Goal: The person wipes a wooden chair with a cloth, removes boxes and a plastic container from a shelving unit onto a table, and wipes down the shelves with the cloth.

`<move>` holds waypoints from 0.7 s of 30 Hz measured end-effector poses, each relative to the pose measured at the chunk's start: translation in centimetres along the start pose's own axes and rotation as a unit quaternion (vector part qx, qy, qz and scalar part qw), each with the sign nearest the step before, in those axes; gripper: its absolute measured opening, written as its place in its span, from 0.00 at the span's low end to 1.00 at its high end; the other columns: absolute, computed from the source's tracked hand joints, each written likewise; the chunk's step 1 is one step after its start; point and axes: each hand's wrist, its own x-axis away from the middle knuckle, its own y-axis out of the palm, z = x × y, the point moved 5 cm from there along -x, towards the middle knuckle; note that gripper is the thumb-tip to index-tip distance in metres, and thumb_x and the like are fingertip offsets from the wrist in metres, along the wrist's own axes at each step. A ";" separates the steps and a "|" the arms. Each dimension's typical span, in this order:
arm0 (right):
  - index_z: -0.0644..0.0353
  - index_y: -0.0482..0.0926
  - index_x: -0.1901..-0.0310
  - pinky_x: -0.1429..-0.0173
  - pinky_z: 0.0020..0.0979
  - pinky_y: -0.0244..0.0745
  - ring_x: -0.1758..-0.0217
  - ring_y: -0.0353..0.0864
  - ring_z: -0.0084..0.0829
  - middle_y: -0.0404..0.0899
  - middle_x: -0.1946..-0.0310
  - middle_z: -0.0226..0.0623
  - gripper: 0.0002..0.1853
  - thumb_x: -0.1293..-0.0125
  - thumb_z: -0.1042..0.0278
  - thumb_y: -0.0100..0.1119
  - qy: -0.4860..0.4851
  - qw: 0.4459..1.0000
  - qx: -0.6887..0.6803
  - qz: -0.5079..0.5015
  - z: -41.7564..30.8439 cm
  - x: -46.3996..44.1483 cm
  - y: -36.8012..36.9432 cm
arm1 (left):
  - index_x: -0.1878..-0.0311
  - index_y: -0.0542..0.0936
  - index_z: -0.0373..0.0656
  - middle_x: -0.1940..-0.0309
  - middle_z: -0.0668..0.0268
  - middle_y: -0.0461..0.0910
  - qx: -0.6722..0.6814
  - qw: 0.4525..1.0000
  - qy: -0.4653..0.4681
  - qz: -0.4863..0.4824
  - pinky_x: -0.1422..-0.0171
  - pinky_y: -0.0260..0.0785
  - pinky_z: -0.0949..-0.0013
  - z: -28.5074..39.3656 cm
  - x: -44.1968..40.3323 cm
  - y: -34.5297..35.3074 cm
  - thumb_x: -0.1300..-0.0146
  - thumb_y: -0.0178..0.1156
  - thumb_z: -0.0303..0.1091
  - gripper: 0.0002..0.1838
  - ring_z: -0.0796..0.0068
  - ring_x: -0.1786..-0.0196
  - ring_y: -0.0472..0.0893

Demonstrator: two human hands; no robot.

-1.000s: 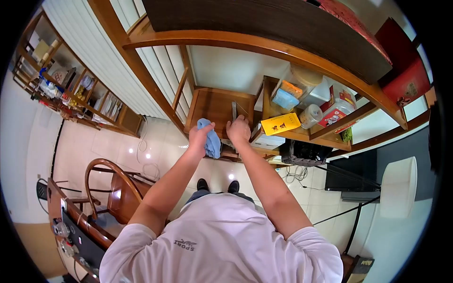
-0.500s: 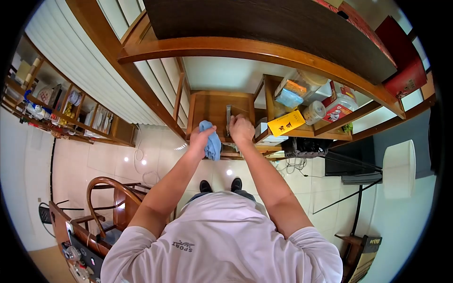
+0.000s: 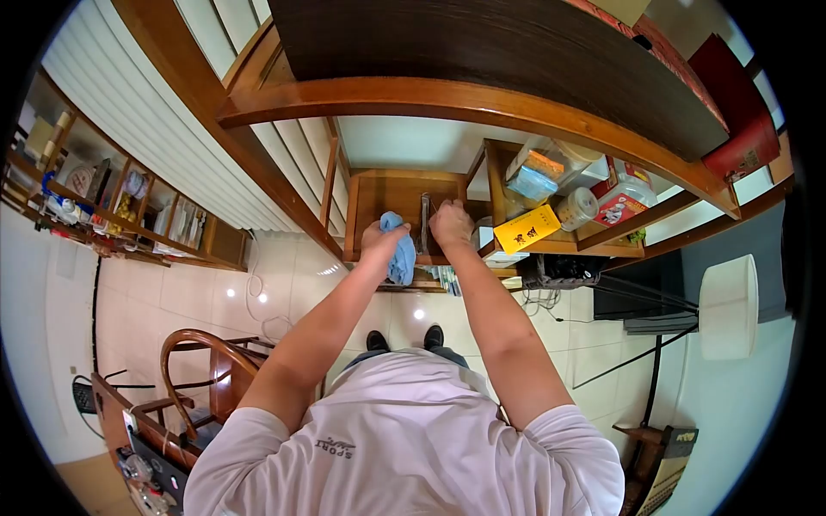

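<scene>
A crumpled light-blue cloth (image 3: 401, 256) is bunched in my left hand (image 3: 379, 244), closed around it and hanging over the front edge of a brown wooden shelf board (image 3: 379, 191). On that board lies a narrow, shiny, see-through strip-like object (image 3: 424, 222), pointing away from me. Just right of the strip is my right hand (image 3: 452, 225), its fingers curled with the tips down near the board. Whether those fingers pinch anything is hidden.
A yellow card with dark characters (image 3: 527, 229) hangs at the right-hand shelf, beside a lidded jar (image 3: 576, 207) and plastic containers (image 3: 624, 202). A wooden crossbar (image 3: 465, 93) spans above my hands. A wooden chair (image 3: 225, 378) stands left, a white lampshade (image 3: 728, 307) right.
My left hand has moved right with the cloth, closer to the strip. My right hand has shifted slightly right and away from me. The view has shifted a little.
</scene>
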 end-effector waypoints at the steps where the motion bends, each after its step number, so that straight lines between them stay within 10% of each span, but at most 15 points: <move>1: 0.59 0.85 0.51 0.40 0.44 0.82 0.44 0.85 0.49 0.82 0.44 0.50 0.12 0.34 0.66 0.62 0.006 1.000 -0.013 0.004 0.1 0.0 -0.2 | 0.59 0.80 0.40 0.69 0.65 0.82 0.001 1.000 0.001 -0.002 0.63 0.76 0.65 -0.6 -1.1 0.3 0.37 0.72 0.32 0.11 0.71 0.68 0.83; 8: 0.67 0.86 0.59 0.52 0.42 0.83 0.57 0.89 0.45 0.88 0.57 0.51 0.12 0.42 0.70 0.68 -0.026 0.960 -0.266 0.079 1.7 -0.1 0.1 | 0.60 0.83 0.35 0.67 0.59 0.86 -0.166 0.985 0.000 -0.044 0.63 0.78 0.64 -1.1 -4.3 2.3 0.42 0.74 0.26 0.10 0.69 0.67 0.85; 13: 0.65 0.84 0.58 0.70 0.26 0.71 0.72 0.77 0.23 0.83 0.68 0.32 0.07 0.36 0.80 0.61 0.079 0.780 -0.608 -0.126 0.3 1.5 -1.3 | 0.57 0.84 0.35 0.65 0.59 0.87 -0.149 0.988 0.007 -0.043 0.61 0.79 0.64 -0.9 -3.5 2.5 0.45 0.75 0.25 0.13 0.70 0.66 0.86; 21: 0.64 0.83 0.60 0.72 0.24 0.67 0.74 0.74 0.19 0.80 0.72 0.30 0.05 0.34 0.80 0.59 -0.042 0.819 -0.568 -0.063 -1.6 3.1 -4.2 | 0.58 0.85 0.37 0.67 0.66 0.86 -0.057 0.990 0.064 -0.114 0.60 0.76 0.67 1.8 -0.7 3.9 0.44 0.73 0.25 0.11 0.77 0.65 0.82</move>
